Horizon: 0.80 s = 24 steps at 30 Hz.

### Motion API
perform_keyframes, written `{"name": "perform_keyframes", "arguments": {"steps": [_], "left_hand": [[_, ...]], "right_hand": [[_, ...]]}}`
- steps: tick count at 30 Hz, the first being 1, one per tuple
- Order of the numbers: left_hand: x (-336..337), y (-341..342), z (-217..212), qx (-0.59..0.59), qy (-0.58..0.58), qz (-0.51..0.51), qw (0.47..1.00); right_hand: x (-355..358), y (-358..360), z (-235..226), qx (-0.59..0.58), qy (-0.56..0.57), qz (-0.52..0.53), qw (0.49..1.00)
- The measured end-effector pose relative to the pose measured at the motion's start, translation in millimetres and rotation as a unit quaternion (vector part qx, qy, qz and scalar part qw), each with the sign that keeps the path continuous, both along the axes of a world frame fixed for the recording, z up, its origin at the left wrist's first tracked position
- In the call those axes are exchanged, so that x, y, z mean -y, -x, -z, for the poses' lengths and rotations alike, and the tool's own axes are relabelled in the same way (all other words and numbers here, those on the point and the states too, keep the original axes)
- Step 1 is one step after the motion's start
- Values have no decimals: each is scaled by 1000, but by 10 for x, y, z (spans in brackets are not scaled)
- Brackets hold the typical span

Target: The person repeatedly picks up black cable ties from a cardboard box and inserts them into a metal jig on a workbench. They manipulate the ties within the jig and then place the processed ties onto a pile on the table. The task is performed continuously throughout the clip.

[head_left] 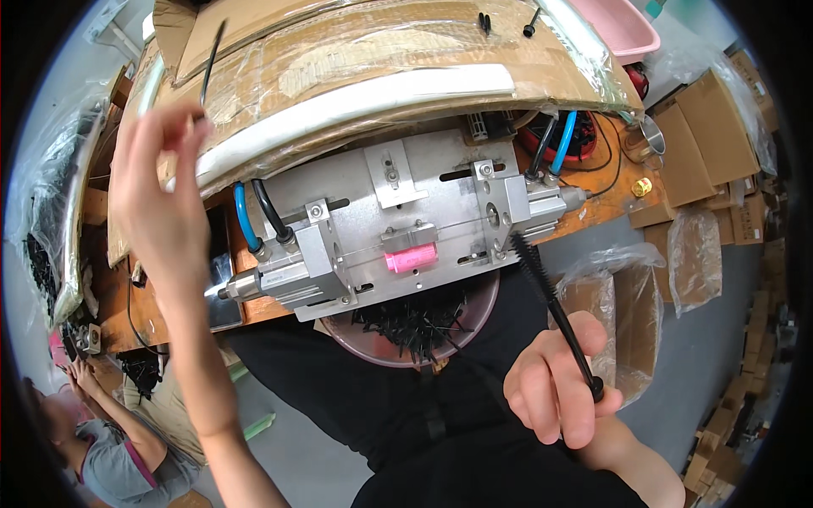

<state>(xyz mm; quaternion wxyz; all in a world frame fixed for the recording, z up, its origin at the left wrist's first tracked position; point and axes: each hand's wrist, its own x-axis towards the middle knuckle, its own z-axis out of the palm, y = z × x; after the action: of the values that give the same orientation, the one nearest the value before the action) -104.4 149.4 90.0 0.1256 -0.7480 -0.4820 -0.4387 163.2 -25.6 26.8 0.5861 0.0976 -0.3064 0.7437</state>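
My right hand [555,385] is closed around the stem of a black mascara brush [566,326]. Its bristled end points up toward the machine's right-hand block. Raised at the left, my left hand [165,190] is partly smeared by motion. Its fingertips pinch the lower end of a thin black rod [212,63] that stands up over the cardboard. Between the hands lies a metal clamping fixture [440,190] with two facing air cylinders, the left cylinder [292,279] and the right cylinder [538,210]. A pink block [412,258] sits at its front middle.
Under the fixture's front edge, a pinkish bowl [483,326] holds many thin black pieces. Wrapped cardboard [339,51] covers the back, with a few black pieces on it. Cardboard boxes [711,127] stand at the right. Another person [127,444] is at the lower left.
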Motion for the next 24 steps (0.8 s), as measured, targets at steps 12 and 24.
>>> {"name": "perform_keyframes", "arguments": {"steps": [12,24], "left_hand": [[1539,-956,876,-83,243,75,964],[1484,-1029,846,-135,307,59,940]], "right_hand": [[-8,-54,-96,35,25,106,993],[-8,-96,-155,91,67,121,986]]}}
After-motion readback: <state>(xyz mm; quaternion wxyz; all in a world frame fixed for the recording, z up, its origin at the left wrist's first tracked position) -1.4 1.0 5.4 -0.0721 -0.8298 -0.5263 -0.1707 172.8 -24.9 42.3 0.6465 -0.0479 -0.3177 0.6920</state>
